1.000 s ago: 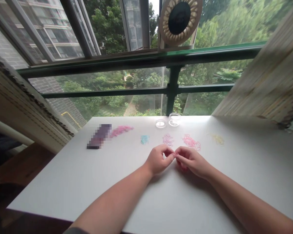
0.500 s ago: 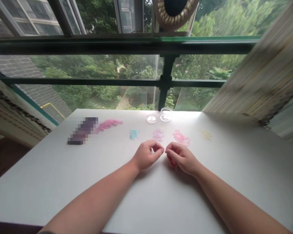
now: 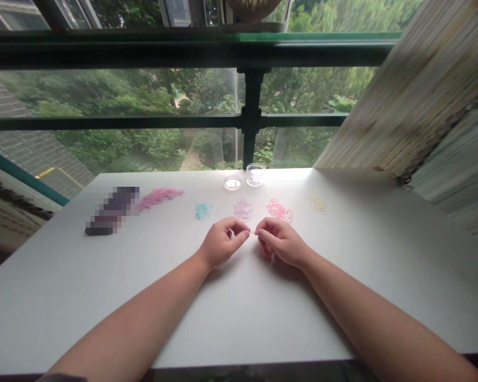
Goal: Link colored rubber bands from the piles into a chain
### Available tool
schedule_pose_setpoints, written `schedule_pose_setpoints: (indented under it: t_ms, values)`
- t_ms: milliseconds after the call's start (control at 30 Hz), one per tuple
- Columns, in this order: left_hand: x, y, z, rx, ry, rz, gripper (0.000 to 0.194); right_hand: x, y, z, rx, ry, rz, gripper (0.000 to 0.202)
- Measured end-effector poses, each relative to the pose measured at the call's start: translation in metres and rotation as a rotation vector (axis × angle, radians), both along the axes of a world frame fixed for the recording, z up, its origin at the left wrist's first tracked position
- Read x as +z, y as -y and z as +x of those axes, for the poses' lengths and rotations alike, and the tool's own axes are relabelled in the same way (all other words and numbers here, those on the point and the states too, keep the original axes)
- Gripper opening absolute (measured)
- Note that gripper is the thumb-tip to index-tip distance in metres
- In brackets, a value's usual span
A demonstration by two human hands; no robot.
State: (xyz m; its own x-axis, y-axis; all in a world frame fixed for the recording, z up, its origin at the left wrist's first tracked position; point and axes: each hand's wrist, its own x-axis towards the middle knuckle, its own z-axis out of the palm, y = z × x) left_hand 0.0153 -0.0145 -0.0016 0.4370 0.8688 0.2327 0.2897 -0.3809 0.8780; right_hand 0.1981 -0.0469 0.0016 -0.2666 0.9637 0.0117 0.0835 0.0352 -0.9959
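**Fingertips part, a pale sliver between them**

A second ago the two hands met tip to tip; now a narrow gap shows, and a sliver (image 3: 252,232) seems to span it, on the near side of the clear dish (image 3: 255,176). The left hand (image 3: 220,242) pinches one end between thumb and forefinger; the right hand (image 3: 283,241) pinches the other, its remaining fingers curled under. I'd judge the piece is being worked by both hands, and isn't done with.

The piles look untouched: blue pile (image 3: 203,211) and purple pile (image 3: 242,210) nearer than the dish and left of it, pink pile (image 3: 279,210) and yellow pile (image 3: 318,204) to its right.

The sliver's shape is too small to tell, and I can't see whether those curled fingers hide anything. Well left of the dish, a dark slab (image 3: 113,209) is blurred into blocks; whether the long heap (image 3: 162,197) touches it, I can't say. Beyond the dish, a round thing (image 3: 253,7) is cut off on top.
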Motion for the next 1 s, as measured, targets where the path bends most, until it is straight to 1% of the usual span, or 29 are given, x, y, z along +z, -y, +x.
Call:
schedule_pose_setpoints:
  t_ms: [467, 733, 833, 933, 1000]
  values:
    - [0.0018, 0.0006, -0.001, -0.02, -0.019, 0.004, 0.014, 0.0, -0.0004, -0.0003, 0.028, 0.023, 0.0, 0.016]
    - [0.001, 0.0005, -0.0016, -0.007, -0.002, -0.003, 0.015, -0.0056, -0.0019, 0.0015, 0.116, -0.001, -0.028, 0.023]
    - [0.0003, 0.0005, -0.002, -0.007, -0.01, -0.004, 0.015, -0.0065, -0.0016, 0.0016, 0.129, 0.007, -0.032, 0.023]
    - [0.0005, -0.0001, -0.0028, -0.002, -0.019, 0.005, 0.015, -0.0051, -0.0013, 0.0023, 0.107, 0.056, -0.027, 0.021]
    - [0.0012, -0.001, -0.0036, 0.012, -0.034, 0.025, 0.015, -0.0031, -0.0013, 0.004, 0.062, 0.166, 0.008, 0.015]
